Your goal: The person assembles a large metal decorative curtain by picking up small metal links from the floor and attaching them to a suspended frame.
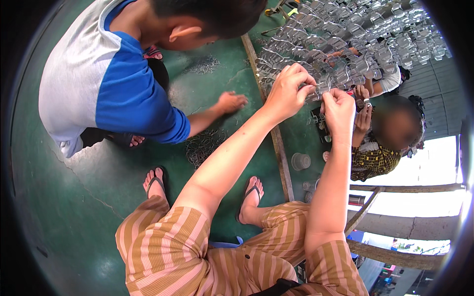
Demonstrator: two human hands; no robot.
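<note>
Rows of small shiny, silvery pieces [365, 29] hang on bent wire hooks across the upper right. Along their lower edge, my left hand [292, 91] is raised with thumb and index finger pinched together. Close beside it on the right, my right hand [338, 109] is also closed in a pinch. Between the two sets of fingertips sits a small shiny piece [321, 89] at the bottom of the hanging rows. Both hands appear to grip it, though my fingers partly cover it and its exact kind is unclear.
A co-worker in a grey and blue shirt [140, 93] crouches at left, hand above a pile of wire hooks [202, 148] on the green floor [89, 197]. Another person in patterned clothes [377, 160] works beyond the rows. A wooden bar [281, 163] and a clear plastic cup [300, 161] lie between.
</note>
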